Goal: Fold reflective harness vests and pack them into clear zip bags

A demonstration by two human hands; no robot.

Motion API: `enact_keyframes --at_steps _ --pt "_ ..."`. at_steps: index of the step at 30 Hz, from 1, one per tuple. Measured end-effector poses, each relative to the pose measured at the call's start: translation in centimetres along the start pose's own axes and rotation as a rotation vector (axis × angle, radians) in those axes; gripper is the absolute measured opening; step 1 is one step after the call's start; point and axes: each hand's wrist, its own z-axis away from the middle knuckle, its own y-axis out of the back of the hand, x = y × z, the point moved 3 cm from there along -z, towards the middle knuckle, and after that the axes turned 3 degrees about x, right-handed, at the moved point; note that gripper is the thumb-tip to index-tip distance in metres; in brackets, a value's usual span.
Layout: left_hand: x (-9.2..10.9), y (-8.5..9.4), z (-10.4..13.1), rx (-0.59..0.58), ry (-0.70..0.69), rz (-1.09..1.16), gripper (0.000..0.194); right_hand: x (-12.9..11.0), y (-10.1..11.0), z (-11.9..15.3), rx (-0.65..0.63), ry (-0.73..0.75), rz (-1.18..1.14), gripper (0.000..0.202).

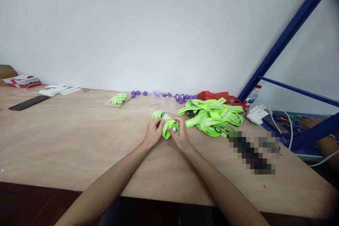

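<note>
A folded neon-green reflective strap [171,127] with silver stripes is between my hands over the table, partly covered by a clear plastic bag [164,116]. My left hand [153,133] is closed, pinching the bag's edge at the strap's left side. On the other side, my right hand [181,136] grips the strap, its thumb pressed on the near loops. Just right of it lies a loose heap of similar green straps [212,120] with black buckles. Flat clear bags [166,105] lie beyond my hands. How much strap is inside the bag is hard to tell.
A packed bag of strap [118,99] sits back left. Purple caps [182,97] line the wall beside a red plastic bag [217,96]. A white adapter [256,114] and bottle [253,95] stand right, near a blue frame. Another person's hand [311,123] is at far right.
</note>
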Motion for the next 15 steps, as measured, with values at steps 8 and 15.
enact_keyframes --at_steps 8,15 --pt "0.81 0.32 -0.24 0.026 -0.013 -0.124 0.035 -0.31 -0.03 0.09 -0.117 -0.045 0.13 0.06" --pt "0.88 1.1 -0.95 -0.078 -0.007 -0.297 0.024 0.34 -0.06 0.04 -0.105 -0.233 -0.053 0.052"
